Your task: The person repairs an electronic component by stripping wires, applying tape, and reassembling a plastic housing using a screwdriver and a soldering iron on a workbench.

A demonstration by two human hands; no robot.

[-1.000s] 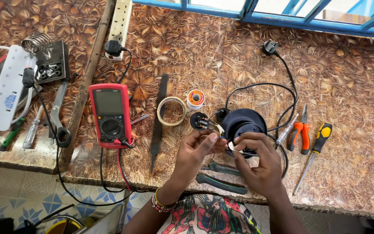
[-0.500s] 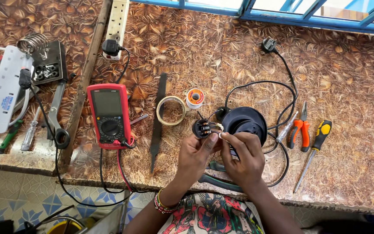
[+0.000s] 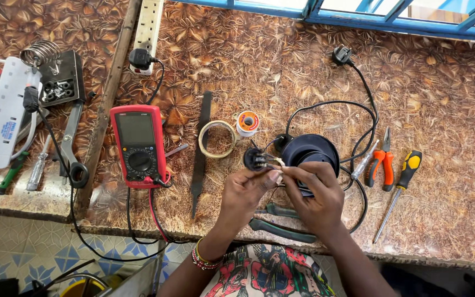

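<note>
Toward the table's left edge lie a white power strip (image 3: 4, 113), a soldering-iron stand (image 3: 56, 77) with its coiled holder, and a pair of scissors (image 3: 72, 148). None of these has moved over the last second. Next comes the red multimeter (image 3: 138, 146), its leads trailing over the near edge, then a dark flat file (image 3: 200, 148), a roll of tape (image 3: 217, 139) and a small spool of solder (image 3: 247, 122).

The left hand (image 3: 246, 192) has drawn slightly back toward the near edge since a second ago; its thumb and forefinger pinch the small black round switch (image 3: 255, 159), held just above the table. The right hand (image 3: 317, 192) has closed in against it, fingertips pressed to the wires at the switch's side, where earlier the two hands sat a little apart. So the work has narrowed to that wire joint. Behind them sits the black round appliance base (image 3: 310, 151), its cord (image 3: 358, 104) looping to a plug (image 3: 341, 55) near the far edge. Green-handled pliers (image 3: 281, 228) lie under the wrists. Toward the right edge rest orange-handled pliers (image 3: 383, 162) and a yellow-and-black screwdriver (image 3: 405, 176).
</note>
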